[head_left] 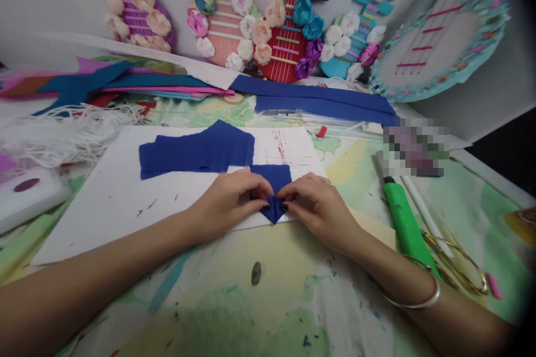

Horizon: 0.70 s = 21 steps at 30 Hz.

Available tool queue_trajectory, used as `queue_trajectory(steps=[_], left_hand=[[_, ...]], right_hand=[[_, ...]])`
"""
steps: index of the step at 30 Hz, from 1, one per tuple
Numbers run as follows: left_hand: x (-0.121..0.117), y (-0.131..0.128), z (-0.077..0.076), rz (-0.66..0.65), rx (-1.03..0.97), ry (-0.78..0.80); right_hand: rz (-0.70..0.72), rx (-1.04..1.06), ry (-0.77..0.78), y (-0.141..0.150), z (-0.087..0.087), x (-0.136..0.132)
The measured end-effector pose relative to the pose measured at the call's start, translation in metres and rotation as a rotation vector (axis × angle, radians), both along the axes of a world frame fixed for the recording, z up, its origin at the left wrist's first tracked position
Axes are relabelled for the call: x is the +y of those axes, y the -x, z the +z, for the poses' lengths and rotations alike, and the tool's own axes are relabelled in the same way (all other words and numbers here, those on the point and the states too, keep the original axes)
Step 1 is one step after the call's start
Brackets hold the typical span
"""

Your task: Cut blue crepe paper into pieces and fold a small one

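Observation:
Both hands pinch a small piece of blue crepe paper (272,177) whose near end is folded to a point. My left hand (226,198) grips its left edge between thumb and fingers. On the opposite edge, my right hand (320,206) pinches in the same way, with the fingertips of both hands almost meeting. Just behind lie more blue crepe paper pieces (196,150), stacked on a white board (113,195). The paper's pointed tip reaches the near edge of that board.
Paper guitars with paper flowers, such as a red guitar (285,53), lean along the back wall. White string (71,128) is heaped at left. A green-handled cutter (406,223) and gold bangles (456,262) lie at right. Blue strips (314,97) lie behind the board.

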<state>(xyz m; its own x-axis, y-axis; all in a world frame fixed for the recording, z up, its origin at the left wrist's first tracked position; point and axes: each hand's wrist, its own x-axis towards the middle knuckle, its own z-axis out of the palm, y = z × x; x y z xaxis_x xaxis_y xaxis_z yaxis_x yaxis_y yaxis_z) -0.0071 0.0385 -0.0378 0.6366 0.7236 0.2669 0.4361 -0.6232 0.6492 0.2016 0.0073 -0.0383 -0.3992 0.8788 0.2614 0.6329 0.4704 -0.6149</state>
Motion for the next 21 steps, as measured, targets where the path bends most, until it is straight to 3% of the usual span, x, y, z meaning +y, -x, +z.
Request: queue_trajectory(steps=[8,21], left_hand=[[-0.0012,0.0002,-0.0032,-0.004,0.006,-0.103],[-0.0012,-0.0013,-0.0039,0.003,0.005,-0.120]], right_hand=[[-0.045,0.063,-0.002,0.0008,-0.0037,-0.0004],[-0.089,0.068,0.006,0.0032,-0.0044,-0.0002]])
